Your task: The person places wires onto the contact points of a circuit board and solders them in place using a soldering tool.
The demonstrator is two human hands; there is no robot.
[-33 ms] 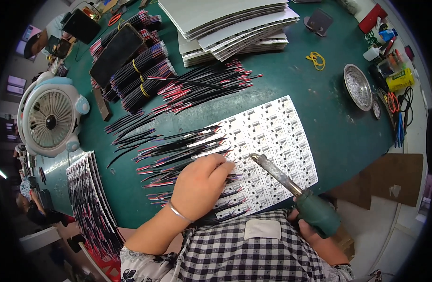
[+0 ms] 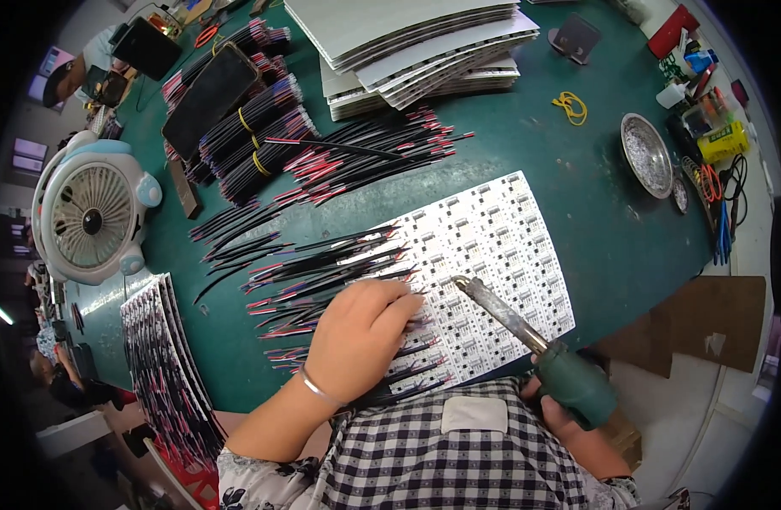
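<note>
A white circuit board panel [image 2: 492,255] with rows of small black components lies on the bench. Black wires [image 2: 322,272] with red and white ends run across its left side. My left hand [image 2: 356,336], a silver bangle at its wrist, rests over these wires. Its thumb and forefinger are pinched on a wire at the board, though the fingertips partly cover it. My right hand [image 2: 557,413] grips the green handle of a soldering iron [image 2: 575,384], which hides most of its fingers. The iron's tip is over the middle of the panel; whether it touches, I cannot tell.
Loose wires [image 2: 365,157] and banded wire bundles [image 2: 254,140] lie beyond the panel, near stacked white panels [image 2: 407,38]. A fan [image 2: 88,221] and wired boards [image 2: 165,365] stand left. At right are a metal bowl [image 2: 647,155], a yellow band [image 2: 570,108] and a yellow can [image 2: 724,142].
</note>
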